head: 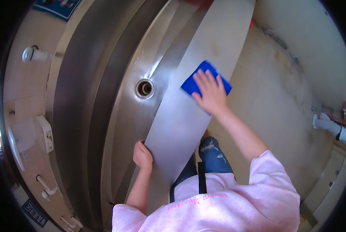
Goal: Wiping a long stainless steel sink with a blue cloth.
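A long flat stainless steel panel (pixel 175 124) slants in front of me, over the right part of a metal sink basin (pixel 126 127). My right hand (pixel 212 94) lies spread and flat on a folded blue cloth (pixel 191 84), pressing it on the panel's upper face. At the panel's left edge my left hand (pixel 143 155) is curled, its fingers partly hidden behind the metal. In the basin, left of the panel, a round drain opening (pixel 144 88) shows. A faint brownish mark (pixel 214 49) is on the panel above the cloth.
Along the wall at left are a white tap (pixel 35 55), a white plastic wall fitting (pixel 45 134) and more taps (pixel 47 191). Tiled floor (pixel 257 95) lies to the right of the panel. White hanging items (pixel 329 126) are at the far right, and a dark sign bearing writing (pixel 34 213) at lower left.
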Available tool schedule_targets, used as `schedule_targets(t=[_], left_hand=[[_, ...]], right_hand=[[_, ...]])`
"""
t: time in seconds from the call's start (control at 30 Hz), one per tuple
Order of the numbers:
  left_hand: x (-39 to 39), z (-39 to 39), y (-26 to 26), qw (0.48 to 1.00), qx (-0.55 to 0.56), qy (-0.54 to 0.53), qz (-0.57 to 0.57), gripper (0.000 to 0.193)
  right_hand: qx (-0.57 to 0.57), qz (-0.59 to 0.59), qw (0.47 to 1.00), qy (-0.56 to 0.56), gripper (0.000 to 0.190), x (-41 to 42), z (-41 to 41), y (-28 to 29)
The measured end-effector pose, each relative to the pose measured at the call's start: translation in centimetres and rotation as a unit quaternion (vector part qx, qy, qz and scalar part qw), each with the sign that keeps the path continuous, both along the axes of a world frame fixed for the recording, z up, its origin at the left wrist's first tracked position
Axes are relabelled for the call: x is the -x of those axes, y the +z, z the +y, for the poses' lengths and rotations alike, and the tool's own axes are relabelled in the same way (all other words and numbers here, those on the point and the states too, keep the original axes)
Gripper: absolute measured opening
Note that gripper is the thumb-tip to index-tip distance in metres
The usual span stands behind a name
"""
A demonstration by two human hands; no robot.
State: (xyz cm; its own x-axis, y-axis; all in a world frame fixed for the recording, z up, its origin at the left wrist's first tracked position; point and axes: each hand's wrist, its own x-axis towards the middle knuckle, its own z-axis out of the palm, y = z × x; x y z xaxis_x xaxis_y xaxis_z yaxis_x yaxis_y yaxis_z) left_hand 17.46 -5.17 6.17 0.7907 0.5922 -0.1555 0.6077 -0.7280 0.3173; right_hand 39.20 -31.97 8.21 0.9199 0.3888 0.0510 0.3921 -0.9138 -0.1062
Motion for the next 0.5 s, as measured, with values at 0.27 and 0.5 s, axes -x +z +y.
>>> schedule_targets(t=[0.27, 0.5], left_hand=[[0.7, 0.3, 0.0, 1.0, 0.013, 0.005, 0.013, 0.037], [0.4, 0.1, -0.1, 0.999, 0.031, 0.011, 0.015, 0.037]], right_hand=[[0.031, -0.119, 0.977, -0.174, 0.061, -22.5, -8.0, -2.3], [0.06, -0.101, 0.965, -0.234, 0.063, -33.2, -11.8, -3.2]])
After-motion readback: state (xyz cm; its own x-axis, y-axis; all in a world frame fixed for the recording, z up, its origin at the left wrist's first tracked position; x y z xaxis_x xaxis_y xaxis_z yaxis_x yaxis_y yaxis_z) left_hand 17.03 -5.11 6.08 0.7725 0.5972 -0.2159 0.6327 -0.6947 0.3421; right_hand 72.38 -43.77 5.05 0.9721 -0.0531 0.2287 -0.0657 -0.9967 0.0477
